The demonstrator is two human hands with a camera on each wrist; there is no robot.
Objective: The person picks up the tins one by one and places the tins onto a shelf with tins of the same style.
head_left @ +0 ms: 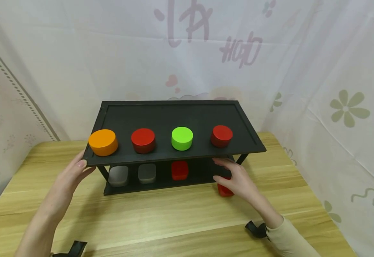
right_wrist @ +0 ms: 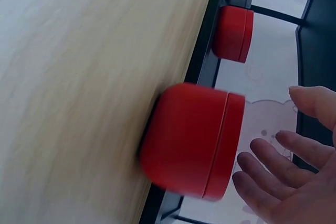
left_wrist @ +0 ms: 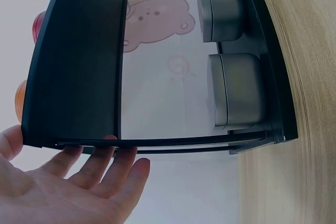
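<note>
A black two-tier rack (head_left: pixel 174 116) stands on the table. My left hand (head_left: pixel 69 175) holds the left end of its upper board, thumb at the front corner; in the left wrist view its other fingers (left_wrist: pixel 118 169) reach the side bars. My right hand (head_left: pixel 239 180) hovers by the right end, fingers spread and holding nothing. Beneath it a red square-bodied tin (right_wrist: pixel 189 140) overlaps the lower shelf's front edge, its lid just beside my fingertips. Farther along the lower shelf sit another red tin (head_left: pixel 180 170) and two grey tins (head_left: pixel 146 174).
Along the upper board's front stand an orange round tin (head_left: pixel 103 142), two dark red round tins (head_left: pixel 143 141) and a bright green one (head_left: pixel 182 138). The wood-grain table (head_left: pixel 161 217) extends in front. A printed white cloth (head_left: pixel 126 60) hangs behind the rack.
</note>
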